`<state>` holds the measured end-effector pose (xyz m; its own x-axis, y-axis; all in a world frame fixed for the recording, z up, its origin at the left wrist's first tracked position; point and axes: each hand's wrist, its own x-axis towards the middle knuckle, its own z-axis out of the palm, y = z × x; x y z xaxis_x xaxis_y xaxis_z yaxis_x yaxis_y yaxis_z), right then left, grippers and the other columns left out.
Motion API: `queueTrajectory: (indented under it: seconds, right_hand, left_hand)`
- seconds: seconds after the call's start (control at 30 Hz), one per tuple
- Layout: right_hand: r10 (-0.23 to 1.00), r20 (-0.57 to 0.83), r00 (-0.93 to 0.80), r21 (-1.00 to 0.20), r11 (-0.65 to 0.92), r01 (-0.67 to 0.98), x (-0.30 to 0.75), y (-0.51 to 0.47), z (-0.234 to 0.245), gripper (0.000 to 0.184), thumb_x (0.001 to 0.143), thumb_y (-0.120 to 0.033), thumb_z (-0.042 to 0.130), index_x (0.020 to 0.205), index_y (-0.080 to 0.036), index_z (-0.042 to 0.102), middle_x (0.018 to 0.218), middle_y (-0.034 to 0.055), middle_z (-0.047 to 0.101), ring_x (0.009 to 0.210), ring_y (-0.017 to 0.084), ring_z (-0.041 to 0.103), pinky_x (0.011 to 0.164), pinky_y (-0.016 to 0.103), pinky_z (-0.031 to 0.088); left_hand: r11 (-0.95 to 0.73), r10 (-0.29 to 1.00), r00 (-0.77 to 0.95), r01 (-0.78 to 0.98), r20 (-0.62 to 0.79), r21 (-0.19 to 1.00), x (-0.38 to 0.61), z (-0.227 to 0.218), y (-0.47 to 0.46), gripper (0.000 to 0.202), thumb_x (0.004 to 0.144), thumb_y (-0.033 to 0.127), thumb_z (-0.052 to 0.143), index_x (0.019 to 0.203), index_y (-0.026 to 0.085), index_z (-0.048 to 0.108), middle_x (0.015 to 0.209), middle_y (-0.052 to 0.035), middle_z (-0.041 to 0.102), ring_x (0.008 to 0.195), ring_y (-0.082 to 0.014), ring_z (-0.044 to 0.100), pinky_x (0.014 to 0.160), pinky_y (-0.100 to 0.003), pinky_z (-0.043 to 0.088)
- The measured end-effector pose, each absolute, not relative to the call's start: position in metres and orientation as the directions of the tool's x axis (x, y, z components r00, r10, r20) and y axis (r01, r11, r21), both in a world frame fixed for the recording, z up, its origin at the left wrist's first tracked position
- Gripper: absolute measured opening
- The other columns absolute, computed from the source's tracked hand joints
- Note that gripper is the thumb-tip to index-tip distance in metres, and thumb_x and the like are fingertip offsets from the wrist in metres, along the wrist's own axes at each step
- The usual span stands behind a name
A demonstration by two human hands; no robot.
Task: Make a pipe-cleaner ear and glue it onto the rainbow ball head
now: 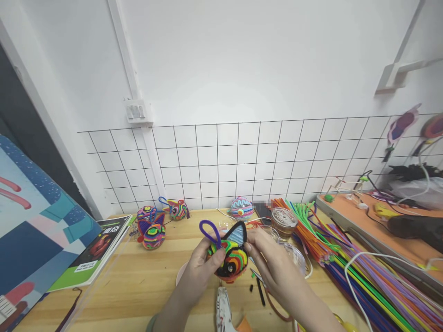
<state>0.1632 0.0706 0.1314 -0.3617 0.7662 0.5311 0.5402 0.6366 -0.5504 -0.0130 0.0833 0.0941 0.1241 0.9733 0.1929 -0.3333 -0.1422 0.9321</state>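
Note:
In my left hand [202, 265] is a round fish-like ornament [231, 272] wound from coloured pipe cleaners, with a dark shiny eye. A purple loop [208, 226] stands up from its top. My right hand [272, 256] pinches a light blue striped fin [236, 237] edged in black, which stands upright at the top of the ornament. The fin touches the ornament, but whether it is fixed there I cannot tell. Just below is a white, stained glue gun [224, 308], its nozzle pointing up toward the ornament.
Similar finished ornaments [154, 234] sit at the back left, and a striped one [241, 208] by the wall. Bundles of pipe cleaners [367, 272] and a clear round tub [284, 222] are on the right. Magazines [100, 249] lie left. A white cable [349, 276] crosses the right side.

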Motion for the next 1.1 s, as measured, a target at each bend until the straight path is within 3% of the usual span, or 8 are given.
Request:
queueTrajectory:
  seconds: [0.47,0.83,1.1]
  right_hand:
    - [0.763,0.534,-0.364,-0.531,0.638,0.558,0.162,0.070,0.131,0.016,0.094,-0.019,0.032,0.091,-0.021,0.048,0.091,0.0065,0.054,0.084,0.018,0.055,0.075,0.030,0.046]
    - [0.795,0.499,-0.345,-0.585,0.602,0.543,0.162,0.071,0.132,0.016,0.095,-0.022,0.033,0.086,-0.021,0.047,0.087,0.0043,0.053,0.085,0.017,0.054,0.076,0.029,0.044]
    - [0.814,0.466,-0.346,-0.623,0.580,0.525,0.162,0.070,0.137,0.016,0.096,-0.023,0.032,0.098,-0.022,0.048,0.096,0.0053,0.054,0.091,0.017,0.053,0.078,0.029,0.043]
  left_hand:
    - [-0.138,0.972,0.130,-0.354,0.195,0.925,-0.013,0.092,0.084,0.044,0.069,0.042,0.068,0.107,0.021,0.061,0.120,-0.0101,0.060,0.114,-0.0293,0.051,0.097,-0.042,0.039]
    - [-0.130,0.971,0.148,-0.323,0.185,0.937,-0.013,0.098,0.084,0.042,0.072,0.040,0.066,0.109,0.021,0.061,0.117,-0.0098,0.062,0.116,-0.0287,0.050,0.099,-0.042,0.036]
    - [-0.096,0.963,0.208,-0.328,0.171,0.940,-0.020,0.106,0.082,0.045,0.075,0.039,0.063,0.116,0.021,0.057,0.114,-0.0099,0.064,0.111,-0.0274,0.054,0.096,-0.042,0.040]
